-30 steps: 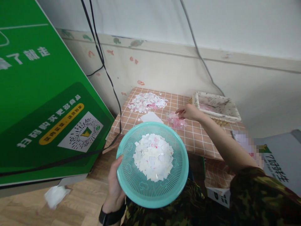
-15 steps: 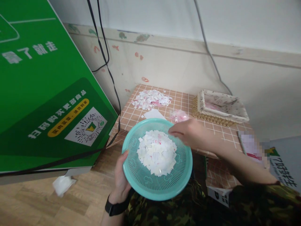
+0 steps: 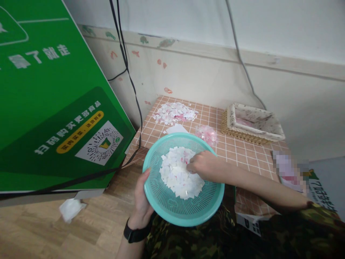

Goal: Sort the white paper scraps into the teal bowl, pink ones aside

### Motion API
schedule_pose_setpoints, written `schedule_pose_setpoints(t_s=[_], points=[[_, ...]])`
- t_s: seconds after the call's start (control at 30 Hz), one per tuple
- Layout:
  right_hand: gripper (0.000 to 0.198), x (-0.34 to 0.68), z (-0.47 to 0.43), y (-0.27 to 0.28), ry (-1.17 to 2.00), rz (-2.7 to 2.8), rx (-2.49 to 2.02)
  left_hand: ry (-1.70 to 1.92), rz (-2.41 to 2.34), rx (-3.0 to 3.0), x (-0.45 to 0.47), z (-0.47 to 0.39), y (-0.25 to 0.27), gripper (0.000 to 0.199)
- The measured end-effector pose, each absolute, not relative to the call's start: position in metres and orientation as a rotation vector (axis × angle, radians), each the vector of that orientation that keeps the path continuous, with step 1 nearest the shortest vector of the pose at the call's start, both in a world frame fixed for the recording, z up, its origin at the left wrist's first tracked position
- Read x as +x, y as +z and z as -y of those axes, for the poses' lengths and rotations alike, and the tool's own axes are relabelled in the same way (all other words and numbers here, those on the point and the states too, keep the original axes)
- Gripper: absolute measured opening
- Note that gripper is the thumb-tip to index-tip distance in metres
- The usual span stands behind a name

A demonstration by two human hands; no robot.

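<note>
My left hand (image 3: 142, 196) grips the left rim of a turquoise plastic colander (image 3: 175, 212), thumb over the edge and fingers underneath. Inside the colander lies a heap of small white paper scraps (image 3: 180, 176), a few of them pinkish. My right hand (image 3: 203, 165) reaches over the right rim, its fingers closed at the top of the heap; what they hold, if anything, is hidden. Beyond the colander, on the checked tabletop (image 3: 242, 153), are a second pile of paper scraps (image 3: 175, 112), a white sheet (image 3: 175, 128) and a pink clump in clear plastic (image 3: 207, 133).
A cloth-lined wicker basket (image 3: 253, 124) stands at the table's back right. To the left rises a large green printed panel (image 3: 54, 100), with a black strap (image 3: 133, 90) hanging beside it. A white crumpled bag (image 3: 71, 209) lies on the wooden floor.
My right hand has moved left and down from the colander's rim onto the paper heap. The colander, still in my left hand, appears slightly further right in view.
</note>
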State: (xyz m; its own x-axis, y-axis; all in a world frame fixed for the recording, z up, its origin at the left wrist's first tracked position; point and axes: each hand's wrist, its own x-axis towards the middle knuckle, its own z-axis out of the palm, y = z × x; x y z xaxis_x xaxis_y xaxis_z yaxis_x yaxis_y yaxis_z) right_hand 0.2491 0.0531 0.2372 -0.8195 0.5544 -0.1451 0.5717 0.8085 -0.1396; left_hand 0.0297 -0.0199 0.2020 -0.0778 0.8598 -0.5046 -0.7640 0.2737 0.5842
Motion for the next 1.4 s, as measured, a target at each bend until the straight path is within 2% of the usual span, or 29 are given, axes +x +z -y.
schedule_pose_setpoints(t_s=[0.47, 0.67, 0.87, 1.07, 1.27, 1.4], points=[[0.016, 0.264, -0.078, 0.249, -0.708, -2.887, 0.988, 1.357, -0.952, 0.128, 0.027, 0.02, 0.201, 0.026], [0.015, 0.264, -0.078, 0.257, -0.716, -2.88, 0.967, 1.361, -0.951, 0.12, 0.026, 0.02, 0.201, 0.021], [0.011, 0.262, -0.076, 0.258, -0.773, -2.87, 0.945, 1.337, -0.921, 0.116, 0.027, 0.02, 0.204, 0.025], [0.015, 0.261, -0.077, 0.255, -0.808, -2.86, 0.922, 1.332, -0.927, 0.116, 0.026, 0.021, 0.202, 0.024], [0.022, 0.279, -0.089, 0.286, -0.822, -2.943, 1.147, 1.35, -0.952, 0.117, 0.024, 0.022, 0.201, 0.025], [0.02, 0.309, -0.116, 0.288, -0.696, -2.938, 1.512, 1.366, -0.997, 0.115, 0.021, 0.022, 0.2, 0.021]])
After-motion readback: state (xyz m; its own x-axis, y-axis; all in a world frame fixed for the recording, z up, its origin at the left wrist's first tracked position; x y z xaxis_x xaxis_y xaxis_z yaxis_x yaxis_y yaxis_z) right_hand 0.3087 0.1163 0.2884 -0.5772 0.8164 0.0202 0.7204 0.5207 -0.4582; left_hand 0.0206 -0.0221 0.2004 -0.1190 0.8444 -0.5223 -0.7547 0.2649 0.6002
